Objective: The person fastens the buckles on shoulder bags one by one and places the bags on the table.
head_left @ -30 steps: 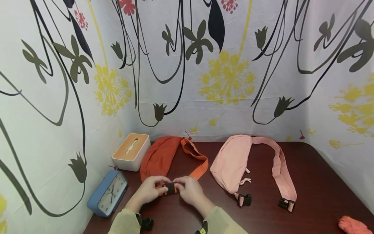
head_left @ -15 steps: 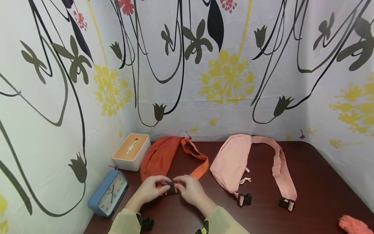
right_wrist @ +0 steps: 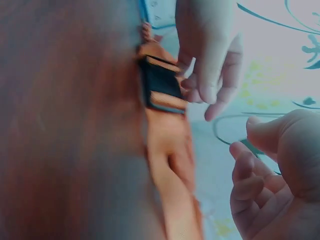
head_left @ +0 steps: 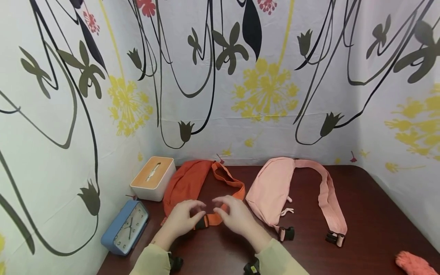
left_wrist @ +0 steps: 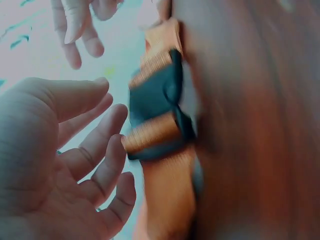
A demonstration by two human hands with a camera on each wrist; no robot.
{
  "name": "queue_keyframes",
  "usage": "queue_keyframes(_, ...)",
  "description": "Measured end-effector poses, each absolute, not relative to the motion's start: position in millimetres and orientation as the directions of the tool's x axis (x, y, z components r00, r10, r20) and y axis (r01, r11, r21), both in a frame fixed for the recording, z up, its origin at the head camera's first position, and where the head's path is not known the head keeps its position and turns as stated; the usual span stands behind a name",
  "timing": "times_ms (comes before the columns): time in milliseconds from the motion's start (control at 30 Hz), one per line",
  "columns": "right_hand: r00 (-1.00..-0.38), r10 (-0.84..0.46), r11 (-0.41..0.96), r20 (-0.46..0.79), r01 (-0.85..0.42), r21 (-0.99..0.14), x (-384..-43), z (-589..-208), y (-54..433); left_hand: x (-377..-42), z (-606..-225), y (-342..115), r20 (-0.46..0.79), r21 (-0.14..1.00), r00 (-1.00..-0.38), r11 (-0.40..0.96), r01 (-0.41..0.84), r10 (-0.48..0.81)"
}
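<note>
A black side-release buckle (head_left: 200,222) joins the two ends of the orange strap (head_left: 215,219) of the orange waist bag (head_left: 187,183). In the left wrist view its two halves sit together as one closed buckle (left_wrist: 156,95). Beside it is my left hand (head_left: 181,218), fingers loosely bent and holding nothing; in that view the fingertips (left_wrist: 123,142) look very close to the strap, and I cannot tell whether they touch. To the right, my right hand (head_left: 237,217) hovers over the strap with thumb and fingers apart, gripping nothing.
A pink waist bag (head_left: 269,189) lies at right, its buckle halves (head_left: 286,233) apart. At left stand a tissue box (head_left: 152,178) and a blue alarm clock (head_left: 125,228). A coral fluffy item (head_left: 414,263) lies at the table's (head_left: 309,259) lower right. Patterned cloth hangs around.
Both hands have let go of the orange bag's buckle and moved apart, the right one further to the right. The buckle now lies joined on the table.
</note>
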State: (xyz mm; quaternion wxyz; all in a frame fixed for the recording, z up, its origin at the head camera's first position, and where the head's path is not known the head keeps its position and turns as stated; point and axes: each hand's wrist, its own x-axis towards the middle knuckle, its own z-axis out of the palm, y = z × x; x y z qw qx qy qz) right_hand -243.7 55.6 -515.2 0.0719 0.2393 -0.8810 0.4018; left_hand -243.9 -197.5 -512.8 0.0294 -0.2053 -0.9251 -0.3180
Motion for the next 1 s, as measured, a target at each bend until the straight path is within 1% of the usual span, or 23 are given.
queue_keyframes(100, -0.872, -0.346, 0.578, 0.345, -0.488, -0.654, -240, -504, 72, -242, -506, -182, 0.233, 0.523, -0.889, 0.72, 0.456, 0.394)
queue_keyframes(267, -0.837, -0.332, 0.583, 0.436, -0.545, -0.603, -232, -488, 105, -241, -496, -153, 0.259, 0.497, -0.853, 0.695, 0.52, 0.453)
queue_keyframes(367, -0.829, -0.325, 0.592, 0.455, -0.554, -0.586, -228, -479, 128, -241, -492, -135, 0.268, 0.483, -0.83, 0.677, 0.555, 0.489)
queue_keyframes(500, -0.858, -0.297, 0.62, 0.418, -0.507, -0.599, -225, -468, 161, -240, -489, -114, 0.278, 0.482, -0.805, 0.649, 0.588, 0.523)
queue_keyframes(667, -0.898, -0.269, 0.625, 0.348, -0.438, -0.646, -228, -466, 212, -240, -485, -94, 0.272, 0.517, -0.8, 0.62, 0.59, 0.534)
queue_keyframes(800, -0.918, -0.229, 0.636, 0.325, -0.393, -0.664, -225, -465, 259, -238, -482, -78, 0.266, 0.544, -0.791, 0.591, 0.595, 0.552)
queue_keyframes(867, -0.932, -0.202, 0.67, 0.301, -0.355, -0.652, -223, -466, 282, -237, -483, -72, 0.272, 0.546, -0.779, 0.576, 0.608, 0.564)
queue_keyframes(1000, -0.966, -0.158, 0.758, 0.204, -0.251, -0.602, -220, -469, 323, -236, -486, -59, 0.289, 0.537, -0.752, 0.55, 0.64, 0.593)
